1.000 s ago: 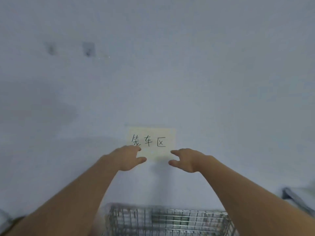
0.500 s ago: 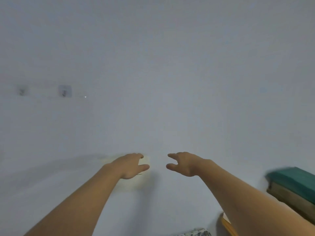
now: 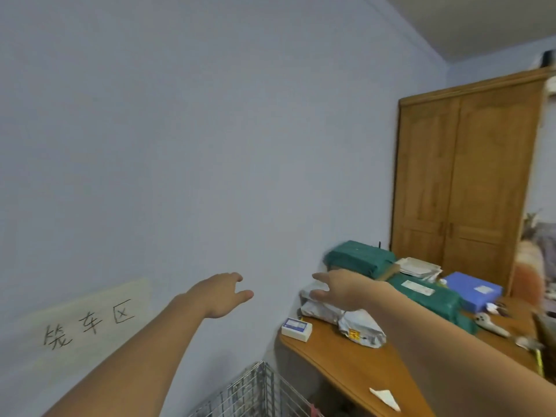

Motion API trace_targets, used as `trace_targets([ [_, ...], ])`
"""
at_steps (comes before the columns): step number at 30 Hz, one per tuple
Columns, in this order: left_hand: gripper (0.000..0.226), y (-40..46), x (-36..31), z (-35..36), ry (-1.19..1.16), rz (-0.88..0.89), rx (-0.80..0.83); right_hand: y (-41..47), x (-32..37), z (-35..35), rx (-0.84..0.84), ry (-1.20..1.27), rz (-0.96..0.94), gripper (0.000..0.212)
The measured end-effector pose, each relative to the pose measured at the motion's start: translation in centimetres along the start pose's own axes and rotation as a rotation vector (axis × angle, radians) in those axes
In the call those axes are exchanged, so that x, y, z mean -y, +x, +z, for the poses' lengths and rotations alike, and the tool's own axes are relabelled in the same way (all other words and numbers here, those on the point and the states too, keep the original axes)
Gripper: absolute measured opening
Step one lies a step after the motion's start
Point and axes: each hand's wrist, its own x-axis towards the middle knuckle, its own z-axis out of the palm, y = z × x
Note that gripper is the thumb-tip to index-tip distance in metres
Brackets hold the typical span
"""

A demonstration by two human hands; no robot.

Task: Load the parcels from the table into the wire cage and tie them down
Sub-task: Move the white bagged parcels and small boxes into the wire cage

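Observation:
Both arms reach forward at chest height. My left hand [image 3: 224,293] hangs in the air before the wall, fingers relaxed and empty. My right hand [image 3: 341,288] is spread open just in front of the grey plastic mailer bags [image 3: 359,325] at the near end of the wooden table [image 3: 355,367]; I cannot tell if it touches them. Behind it lie green wrapped parcels [image 3: 359,258] [image 3: 433,297], a blue box [image 3: 472,290] and a small white box [image 3: 296,328]. A corner of the wire cage [image 3: 255,392] shows at the bottom, left of the table.
A paper sign with handwritten characters [image 3: 87,320] is stuck to the pale wall on the left. A tall wooden wardrobe [image 3: 463,182] stands behind the table. White papers [image 3: 418,266], a paper scrap [image 3: 386,397] and small items lie on the table.
The view has swung to the right and the table with its parcels has come into sight. The sign has slid to the left. Both hands stay open and empty.

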Motion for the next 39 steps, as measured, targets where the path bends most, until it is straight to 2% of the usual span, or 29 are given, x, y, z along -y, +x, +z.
trace_targets([
  [4,0.072,1.8,-6.5,1.7,0.047,0.133,0.013,-3.7,-6.6,0.1,0.01,-0.004,0.131,0.07],
  [8,0.071,3.2,-12.8,3.4,0.06,0.217,0.01,-6.9,-11.9,-0.4,0.033,-0.027,0.181,0.069],
  [19,0.07,6.1,-24.6,9.2,0.012,0.227,0.073,-9.6,-22.3,0.0,0.043,-0.036,0.157,0.069],
  [29,0.071,10.8,-24.4,12.4,0.07,0.164,0.157,-4.8,-26.0,2.6,0.109,-0.031,0.12,0.07],
  [39,0.065,22.7,-21.2,14.9,0.017,0.144,0.169,5.4,-29.0,3.7,0.132,-0.058,0.112,0.066],
])
